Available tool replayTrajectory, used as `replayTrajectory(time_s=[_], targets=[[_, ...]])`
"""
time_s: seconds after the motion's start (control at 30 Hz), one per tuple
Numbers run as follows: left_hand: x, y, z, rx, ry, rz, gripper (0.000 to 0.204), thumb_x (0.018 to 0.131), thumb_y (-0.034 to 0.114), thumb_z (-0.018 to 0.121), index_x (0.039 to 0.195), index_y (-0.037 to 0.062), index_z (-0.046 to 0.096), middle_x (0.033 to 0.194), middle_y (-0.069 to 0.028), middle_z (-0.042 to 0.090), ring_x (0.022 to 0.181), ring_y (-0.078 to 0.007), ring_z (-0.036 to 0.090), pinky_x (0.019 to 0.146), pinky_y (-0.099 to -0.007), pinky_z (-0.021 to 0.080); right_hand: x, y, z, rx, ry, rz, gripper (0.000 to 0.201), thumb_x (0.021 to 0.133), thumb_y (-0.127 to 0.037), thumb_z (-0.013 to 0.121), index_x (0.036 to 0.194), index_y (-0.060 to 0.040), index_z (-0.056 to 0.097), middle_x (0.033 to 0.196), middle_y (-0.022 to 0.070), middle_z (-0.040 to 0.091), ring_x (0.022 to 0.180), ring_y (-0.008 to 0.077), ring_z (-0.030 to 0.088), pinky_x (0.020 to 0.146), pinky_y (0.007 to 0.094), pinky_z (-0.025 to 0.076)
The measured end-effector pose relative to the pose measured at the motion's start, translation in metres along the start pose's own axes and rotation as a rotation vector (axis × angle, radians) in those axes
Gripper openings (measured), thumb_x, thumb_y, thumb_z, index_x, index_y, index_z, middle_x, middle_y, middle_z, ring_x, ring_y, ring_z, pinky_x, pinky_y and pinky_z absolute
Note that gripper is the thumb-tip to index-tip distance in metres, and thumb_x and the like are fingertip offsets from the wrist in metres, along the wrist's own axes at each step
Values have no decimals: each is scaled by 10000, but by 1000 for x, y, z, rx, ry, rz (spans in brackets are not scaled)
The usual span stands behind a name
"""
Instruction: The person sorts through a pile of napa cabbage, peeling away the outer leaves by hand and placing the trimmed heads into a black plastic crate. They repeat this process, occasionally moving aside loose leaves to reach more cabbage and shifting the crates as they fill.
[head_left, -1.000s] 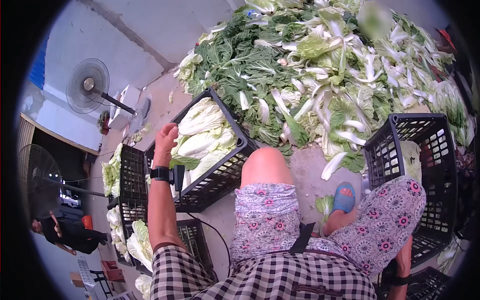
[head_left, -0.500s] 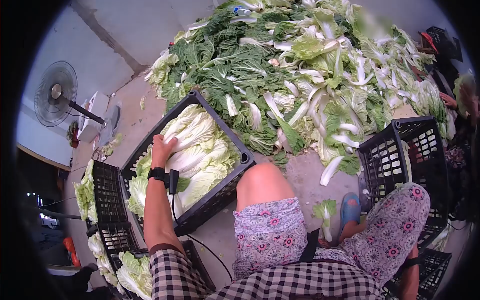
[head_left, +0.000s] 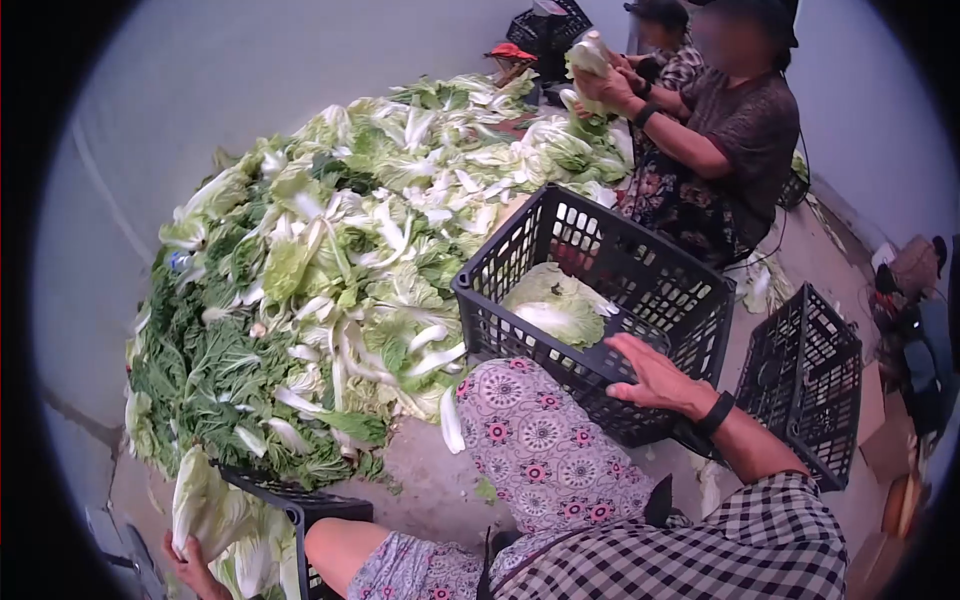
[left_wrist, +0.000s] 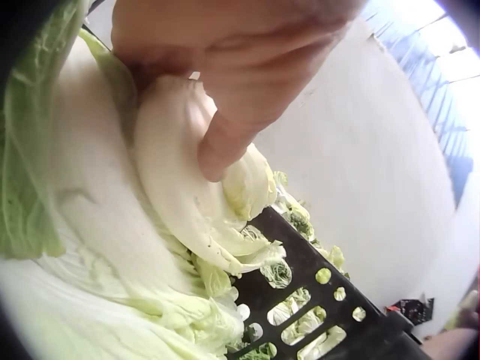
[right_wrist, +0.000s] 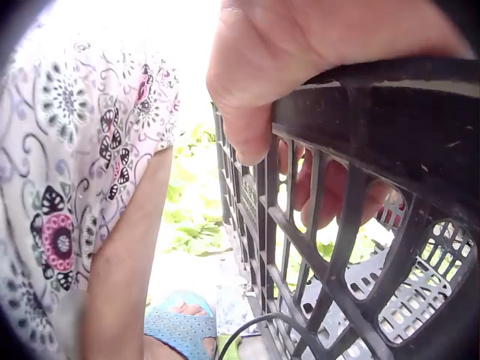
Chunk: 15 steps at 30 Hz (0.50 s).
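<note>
At the lower left of the head view, my left hand (head_left: 195, 572) grips a napa cabbage (head_left: 205, 505), which stands tilted above more cabbages in a black plastic crate (head_left: 335, 507). In the left wrist view, the thumb presses the white base of that cabbage (left_wrist: 176, 142); the other fingers are largely hidden. My right hand (head_left: 655, 380) is at the near rim of a second black crate (head_left: 650, 275). In the right wrist view, its thumb lies outside the wall and its fingers show through the slots on the inside. One pale green cabbage (head_left: 560, 305) lies in this crate.
A large heap of cabbage leaves (head_left: 330, 290) covers the floor ahead. Beyond the right crate sit two people, the nearer one (head_left: 735, 150) holding a cabbage (head_left: 590, 62). Another black crate (head_left: 800, 385) stands at the right. A cable (right_wrist: 270, 319) runs beside the blue slipper (right_wrist: 180, 331).
The head view has swung right. My left hand, earlier resting on cabbages in the left crate, now has one in its grip. My right hand has come up to the right crate's rim.
</note>
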<state>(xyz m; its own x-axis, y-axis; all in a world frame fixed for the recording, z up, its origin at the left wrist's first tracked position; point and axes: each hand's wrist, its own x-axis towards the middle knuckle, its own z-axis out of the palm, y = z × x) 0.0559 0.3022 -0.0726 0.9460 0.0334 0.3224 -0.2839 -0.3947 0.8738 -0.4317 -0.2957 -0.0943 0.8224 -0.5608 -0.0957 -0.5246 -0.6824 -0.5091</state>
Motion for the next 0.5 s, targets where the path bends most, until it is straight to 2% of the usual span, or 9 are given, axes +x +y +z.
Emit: replayTrajectory(time_s=[0.1, 0.2, 0.27, 0.3, 0.33, 0.4, 0.43, 0.5], targets=[[-28, 121, 52, -153, -176, 149, 566, 803, 85, 644, 1304, 4, 394, 1227, -145, 485, 1094, -222, 511, 968, -337, 393, 21, -44, -27, 22, 208, -150, 777, 756, -344, 687, 1342, 0, 311, 1361, 241, 345, 1285, 392, 323, 1073, 418, 278], [-63, 190, 113, -209, -413, 335, 609, 765, 72, 676, 1302, 6, 396, 1249, -147, 463, 1108, -225, 501, 979, -351, 386, 47, -101, -38, 48, 303, -466, 910, 687, -355, 752, 1382, -29, 265, 1399, 252, 280, 1311, 397, 278, 1094, 442, 244], [-100, 227, 161, -304, -497, 491, 629, 722, 72, 713, 1273, 5, 417, 1252, -157, 444, 1120, -239, 483, 981, -355, 379, 63, -136, -27, 105, 364, -703, 1061, 632, -428, 779, 1424, -54, 180, 1422, 245, 241, 1323, 413, 242, 1097, 517, 205], [-123, 250, 183, -404, -584, 461, 636, 704, 99, 733, 1254, 5, 429, 1242, -160, 441, 1122, -245, 475, 978, -354, 377, 66, -151, -22, 79, 369, -771, 1060, 639, -401, 783, 1430, -63, 163, 1430, 253, 208, 1328, 423, 220, 1077, 553, 207], [-146, 269, 201, -499, -670, 426, 643, 685, 125, 752, 1235, 5, 440, 1231, -163, 438, 1124, -251, 466, 976, -353, 374, 69, -163, -21, 92, 360, -783, 1016, 641, -349, 789, 1415, -54, 201, 1408, 237, 264, 1316, 397, 264, 1069, 521, 240], [-180, 286, 224, -585, -731, 435, 669, 657, 196, 791, 1203, 9, 453, 1202, -161, 446, 1121, -249, 457, 975, -356, 364, 71, -176, -17, 133, 339, -800, 931, 645, -245, 800, 1384, -35, 276, 1363, 206, 375, 1290, 344, 353, 1052, 458, 305], [-187, 288, 228, -623, -709, 398, 800, 635, 278, 825, 1266, 16, 410, 1199, -154, 450, 1130, -243, 455, 982, -366, 358, 72, -171, -17, 303, 263, -769, 882, 643, -241, 799, 1357, -39, 322, 1301, 198, 435, 1236, 319, 415, 1020, 433, 344], [-193, 293, 233, -683, -722, 317, 868, 632, 304, 834, 1309, 20, 369, 1219, -151, 446, 1134, -240, 457, 985, -373, 358, 76, -154, -13, 634, 100, -698, 787, 640, -232, 798, 1302, -45, 416, 1176, 181, 556, 1127, 269, 539, 957, 383, 422]])
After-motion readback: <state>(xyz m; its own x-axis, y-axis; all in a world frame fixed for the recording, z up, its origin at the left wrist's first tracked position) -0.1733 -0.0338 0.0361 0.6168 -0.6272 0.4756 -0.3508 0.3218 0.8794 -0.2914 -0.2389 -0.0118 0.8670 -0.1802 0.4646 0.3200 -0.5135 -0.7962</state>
